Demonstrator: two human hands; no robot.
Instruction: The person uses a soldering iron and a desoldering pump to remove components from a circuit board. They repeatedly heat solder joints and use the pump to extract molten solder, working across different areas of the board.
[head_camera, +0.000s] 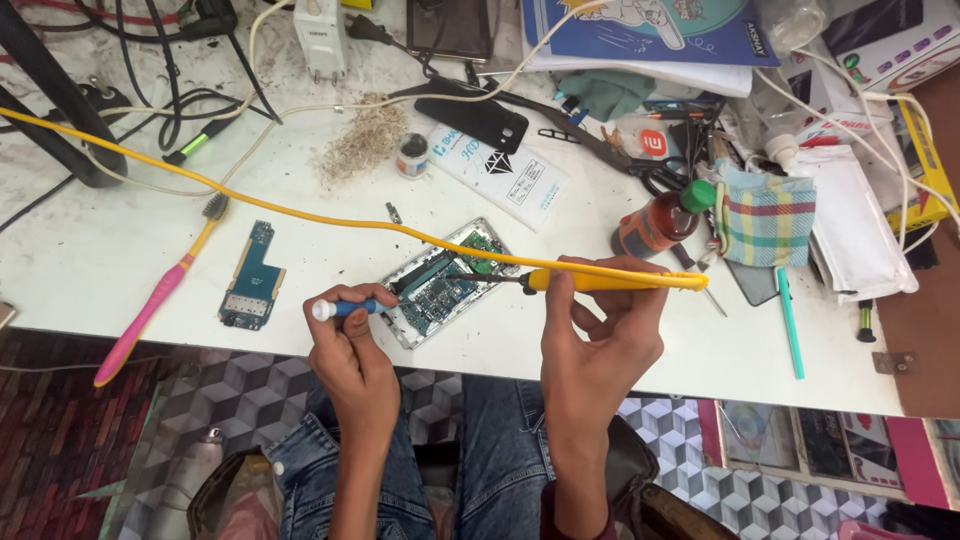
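Observation:
An opened phone (445, 283) with its green circuit board bare lies on the white worktable (90, 250) in front of me. My right hand (595, 340) grips a yellow soldering iron (610, 281), whose dark tip points left onto the phone's board. Its yellow cord (250, 200) runs off to the far left. My left hand (350, 345) holds a blue-handled screwdriver (345, 307) with a white cap, its shaft pointing toward the phone's left edge.
A separate blue circuit board (252, 277) and a pink toothbrush (155, 300) lie to the left. Behind the phone sit a small jar (411, 155), a black phone cover (473, 118) and a brown bottle with green cap (660, 222). A checked cloth (767, 215), tools and cables crowd the right and back.

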